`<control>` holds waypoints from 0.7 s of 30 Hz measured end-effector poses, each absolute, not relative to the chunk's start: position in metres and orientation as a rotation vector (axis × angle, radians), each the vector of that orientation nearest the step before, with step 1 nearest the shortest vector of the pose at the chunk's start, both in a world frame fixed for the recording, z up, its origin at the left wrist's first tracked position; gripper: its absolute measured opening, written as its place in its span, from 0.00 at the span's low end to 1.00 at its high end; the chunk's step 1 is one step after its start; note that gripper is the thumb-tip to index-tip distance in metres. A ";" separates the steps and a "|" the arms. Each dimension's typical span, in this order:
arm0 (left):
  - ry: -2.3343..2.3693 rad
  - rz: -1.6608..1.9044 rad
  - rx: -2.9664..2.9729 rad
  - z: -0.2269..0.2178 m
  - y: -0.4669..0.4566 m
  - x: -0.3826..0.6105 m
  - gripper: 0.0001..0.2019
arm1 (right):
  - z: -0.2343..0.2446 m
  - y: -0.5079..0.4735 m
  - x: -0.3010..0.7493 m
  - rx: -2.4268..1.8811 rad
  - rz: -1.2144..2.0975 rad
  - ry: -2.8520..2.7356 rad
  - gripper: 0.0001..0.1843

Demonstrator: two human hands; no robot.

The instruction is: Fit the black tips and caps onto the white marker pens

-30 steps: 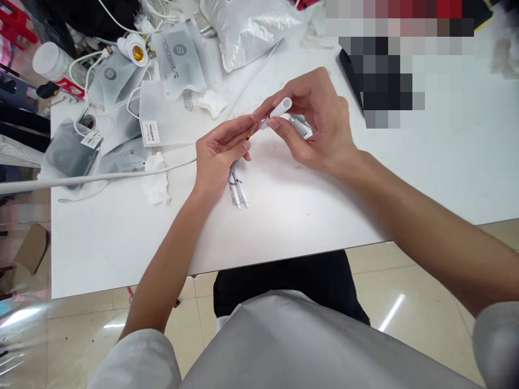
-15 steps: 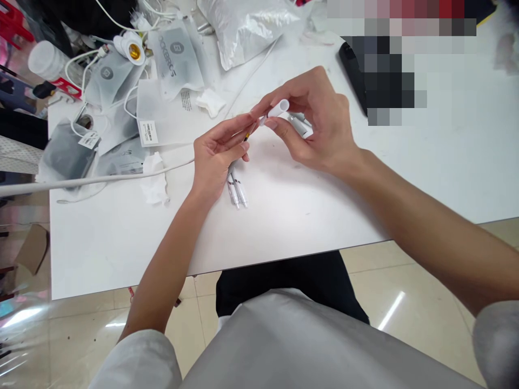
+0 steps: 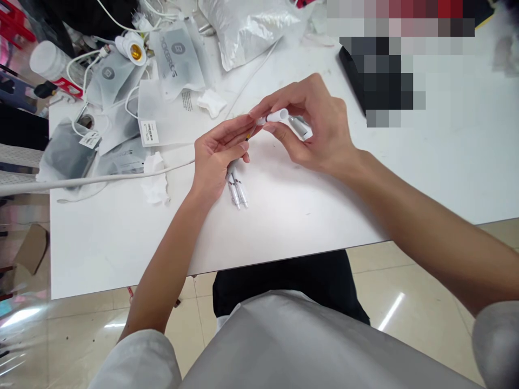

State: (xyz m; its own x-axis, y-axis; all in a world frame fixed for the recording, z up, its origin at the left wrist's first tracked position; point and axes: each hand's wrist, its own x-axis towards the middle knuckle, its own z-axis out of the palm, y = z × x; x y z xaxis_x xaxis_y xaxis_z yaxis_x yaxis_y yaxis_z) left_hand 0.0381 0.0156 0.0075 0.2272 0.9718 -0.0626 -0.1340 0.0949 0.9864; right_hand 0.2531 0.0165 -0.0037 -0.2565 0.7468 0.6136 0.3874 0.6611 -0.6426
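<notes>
My left hand is closed round a small bunch of thin white, pen-like sticks; their lower ends poke out below my palm over the white table. A dark, yellow-tipped end shows at my fingertips. My right hand pinches a short white tube between thumb and forefinger, right at the tips of my left fingers. Behind that hand lies a grey and white part, partly hidden.
Grey and white pouches with labels, white cables, a lamp socket, crumpled tissue and a silver bag crowd the table's far left. A black object lies at the far right beside a blurred-out patch.
My right hand has tilted the white tube flatter and brought it a little lower, closer to my left fingertips. My left hand has stayed in place.
</notes>
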 end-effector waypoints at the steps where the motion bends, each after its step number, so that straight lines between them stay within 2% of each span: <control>1: 0.984 1.053 1.146 0.008 0.016 0.038 0.21 | -0.004 0.017 0.253 -0.888 0.448 -1.878 0.12; 12: 0.959 1.070 1.118 0.013 0.014 0.040 0.19 | 0.000 0.015 0.252 -0.949 0.494 -1.892 0.17; 21: 0.893 1.069 1.224 0.004 0.015 0.036 0.16 | -0.001 0.020 0.256 -1.020 0.372 -2.010 0.11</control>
State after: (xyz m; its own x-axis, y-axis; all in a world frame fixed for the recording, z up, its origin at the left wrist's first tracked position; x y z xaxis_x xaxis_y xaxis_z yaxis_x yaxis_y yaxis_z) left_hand 0.0362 0.0150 0.0044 0.2783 0.9602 0.0243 -0.1469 0.0176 0.9890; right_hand 0.2563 0.0203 -0.0013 -0.3251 0.7732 0.5446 0.5269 0.6263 -0.5746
